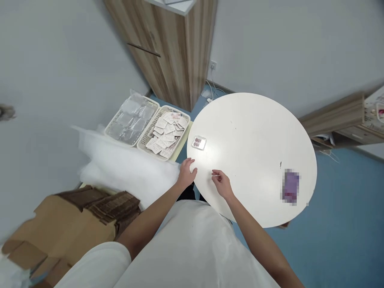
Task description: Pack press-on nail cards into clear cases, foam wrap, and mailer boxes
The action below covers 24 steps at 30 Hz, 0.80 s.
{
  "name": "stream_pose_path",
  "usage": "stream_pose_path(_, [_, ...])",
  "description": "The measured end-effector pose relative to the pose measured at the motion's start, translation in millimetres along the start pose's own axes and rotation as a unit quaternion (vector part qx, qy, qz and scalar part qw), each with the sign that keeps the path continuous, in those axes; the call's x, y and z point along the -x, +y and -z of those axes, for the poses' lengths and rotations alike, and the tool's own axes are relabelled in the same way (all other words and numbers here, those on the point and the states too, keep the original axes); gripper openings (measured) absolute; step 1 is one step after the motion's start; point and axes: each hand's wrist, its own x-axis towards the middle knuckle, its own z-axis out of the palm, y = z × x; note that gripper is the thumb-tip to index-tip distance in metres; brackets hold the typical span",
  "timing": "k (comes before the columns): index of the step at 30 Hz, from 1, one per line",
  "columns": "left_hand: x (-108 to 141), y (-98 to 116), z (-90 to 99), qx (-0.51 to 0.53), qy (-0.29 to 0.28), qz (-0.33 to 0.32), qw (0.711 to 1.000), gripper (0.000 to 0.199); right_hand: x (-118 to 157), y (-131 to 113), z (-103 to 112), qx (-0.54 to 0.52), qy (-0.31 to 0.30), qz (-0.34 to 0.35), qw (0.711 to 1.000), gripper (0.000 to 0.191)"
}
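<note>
My left hand [187,173] hovers at the near left edge of the round white table [252,132], fingers apart and holding nothing visible. Over the tabletop to its right is my right hand [221,182], its fingers curled loosely with a gap between thumb and fingertips and nothing seen in them. Just beyond my left hand lies a small clear packet [199,143] with dark reddish items and a white part inside; neither hand touches it.
Left of the table stand a white basket [144,145] of printed cards [168,132] and another basket of clear plastic bags [132,116]. White foam wrap [129,164] and folded cardboard boxes [69,224] lie nearer. A pixelated purple object [290,186] rests on the table's right. A wooden cabinet [168,52] stands behind.
</note>
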Motion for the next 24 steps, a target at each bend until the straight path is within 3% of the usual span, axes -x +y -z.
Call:
stream_pose_path(6, [64.8, -7.5, 3.0, -0.008, 0.062, 0.059, 0.996, 0.030, -0.5, 5.8, -8.6, 0.007, -0.096, 0.050, 0.994, 0.029])
stream_pose_path(10, [106.0, -23.0, 20.5, -0.013, 0.095, 0.128, 0.987, 0.031, -8.7, -0.9, -32.4, 0.047, -0.176, 0.098, 0.978, 0.028])
stream_pose_path(14, [135.0, -40.6, 45.4, -0.030, 0.109, 0.187, 0.976, 0.035, -15.6, -11.6, -65.6, 0.140, -0.260, 0.149, 0.944, 0.029])
stream_pose_path(20, [144.5, -66.6, 78.7, -0.027, 0.052, 0.246, 0.968, 0.049, -27.9, -35.7, -134.2, 0.350, -0.311, 0.257, 0.845, 0.032])
stream_pose_path(24, [130.7, -84.2, 98.6, 0.032, 0.081, 0.222, 0.971, 0.061, -33.8, -55.4, -185.4, 0.417, -0.293, 0.293, 0.808, 0.042])
